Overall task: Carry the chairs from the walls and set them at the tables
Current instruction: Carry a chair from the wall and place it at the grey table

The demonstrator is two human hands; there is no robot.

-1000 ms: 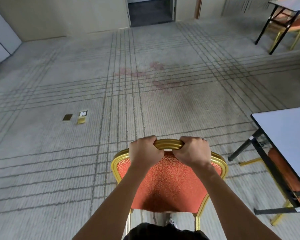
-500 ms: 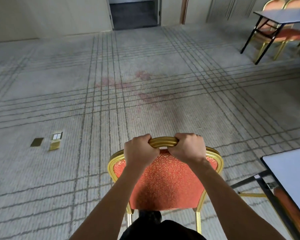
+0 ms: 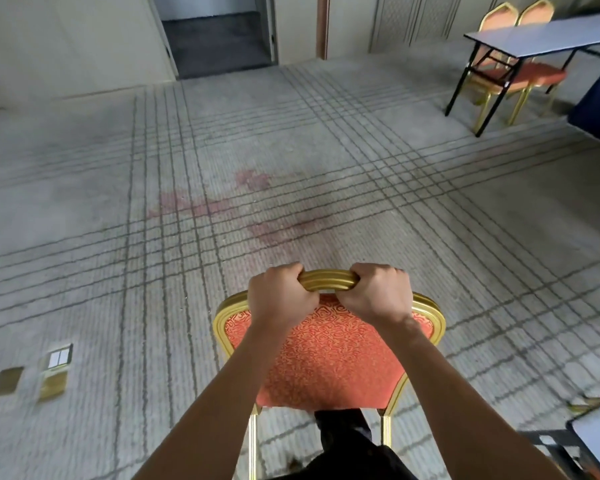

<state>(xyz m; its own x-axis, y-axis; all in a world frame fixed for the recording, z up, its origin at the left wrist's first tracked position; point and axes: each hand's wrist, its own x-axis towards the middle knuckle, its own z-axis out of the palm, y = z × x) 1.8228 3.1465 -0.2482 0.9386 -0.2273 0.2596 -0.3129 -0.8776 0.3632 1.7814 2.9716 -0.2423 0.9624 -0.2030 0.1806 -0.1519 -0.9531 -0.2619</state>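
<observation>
At the left, brass floor boxes (image 3: 54, 370) sit in the carpet (image 3: 84, 202). Our left hand (image 3: 279, 301) and right hand (image 3: 378, 299) curl their fingers (image 3: 293, 270) tightly round the gold top rail (image 3: 328, 280) of the red chair (image 3: 329, 351), close before us on open carpet. Far right, a table (image 3: 541, 34) stands with two other chairs (image 3: 534, 12).
</observation>
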